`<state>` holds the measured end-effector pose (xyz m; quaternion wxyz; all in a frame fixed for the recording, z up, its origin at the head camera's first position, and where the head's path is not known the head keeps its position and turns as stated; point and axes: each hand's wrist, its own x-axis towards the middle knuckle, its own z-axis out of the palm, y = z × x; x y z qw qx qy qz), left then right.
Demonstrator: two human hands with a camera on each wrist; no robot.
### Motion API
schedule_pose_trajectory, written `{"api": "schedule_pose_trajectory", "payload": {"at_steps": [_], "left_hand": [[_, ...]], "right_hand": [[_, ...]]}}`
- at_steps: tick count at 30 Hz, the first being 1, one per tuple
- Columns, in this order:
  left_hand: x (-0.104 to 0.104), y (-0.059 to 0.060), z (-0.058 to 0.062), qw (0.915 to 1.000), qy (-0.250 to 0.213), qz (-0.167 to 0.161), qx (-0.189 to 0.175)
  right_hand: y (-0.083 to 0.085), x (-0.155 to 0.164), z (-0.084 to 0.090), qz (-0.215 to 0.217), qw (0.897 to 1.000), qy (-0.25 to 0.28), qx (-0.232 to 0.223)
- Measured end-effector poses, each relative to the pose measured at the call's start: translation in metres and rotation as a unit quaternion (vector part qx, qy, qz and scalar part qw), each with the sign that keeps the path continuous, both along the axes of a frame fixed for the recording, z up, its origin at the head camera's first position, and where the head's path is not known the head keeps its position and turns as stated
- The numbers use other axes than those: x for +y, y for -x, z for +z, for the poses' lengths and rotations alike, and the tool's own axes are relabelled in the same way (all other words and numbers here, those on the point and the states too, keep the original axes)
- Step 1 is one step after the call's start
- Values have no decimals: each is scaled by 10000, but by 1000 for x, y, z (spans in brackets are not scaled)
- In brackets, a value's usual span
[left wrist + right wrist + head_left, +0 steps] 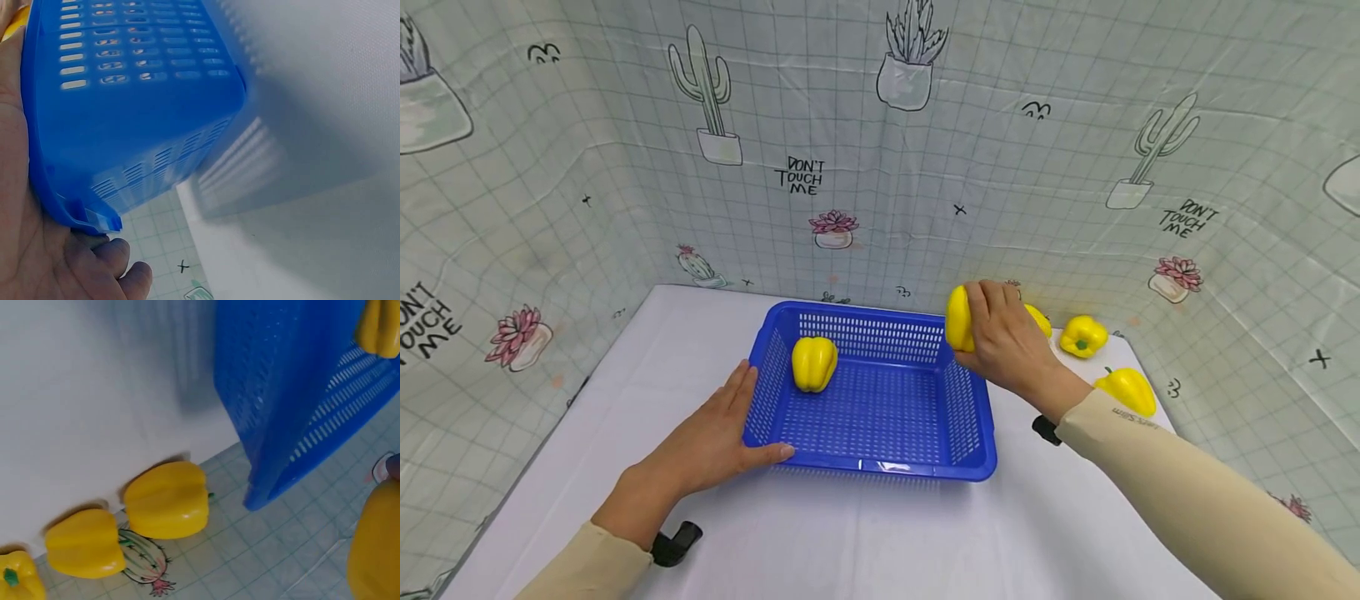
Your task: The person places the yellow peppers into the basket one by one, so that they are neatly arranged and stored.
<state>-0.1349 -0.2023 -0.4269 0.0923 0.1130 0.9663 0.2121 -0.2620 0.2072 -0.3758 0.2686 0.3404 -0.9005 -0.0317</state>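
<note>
Carrying a yellow pepper over the basket's far right corner

My right hand [1007,342] grips the held pepper [958,319], right of centre; my left hand [718,433], fingers flat, steadies the blue basket [880,462]. I'd clear the rim before lowering.

a count of what is in view

there are five glossy yellow bell peppers: one [814,363] inside the basket, one [958,319] held in a hand, and three on the table beyond it [1039,319] [1083,336] [1127,390]. there is one blue perforated plastic basket [880,462]. two bare hands show, the left hand [718,433] and the right hand [1007,337]. one white table [865,533] bears it all.
</note>
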Motion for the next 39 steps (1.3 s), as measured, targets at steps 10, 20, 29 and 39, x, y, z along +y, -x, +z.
{"api": "schedule_pose_trajectory", "payload": {"at_steps": [10, 20, 29, 39], "left_hand": [[1, -1, 1, 10000, -22, 43, -16], [0, -1, 1, 10000, -32, 42, 12], [1, -1, 0, 10000, -24, 88, -17], [-2, 1, -1, 10000, -14, 40, -54]], "right_hand": [[3, -54, 10, 272, 9994, 43, 207], [6, -101, -3, 197, 9998, -22, 101], [6, -123, -20, 254, 9992, -311, 30], [6, -127, -37, 83, 9982, -422, -413]]}}
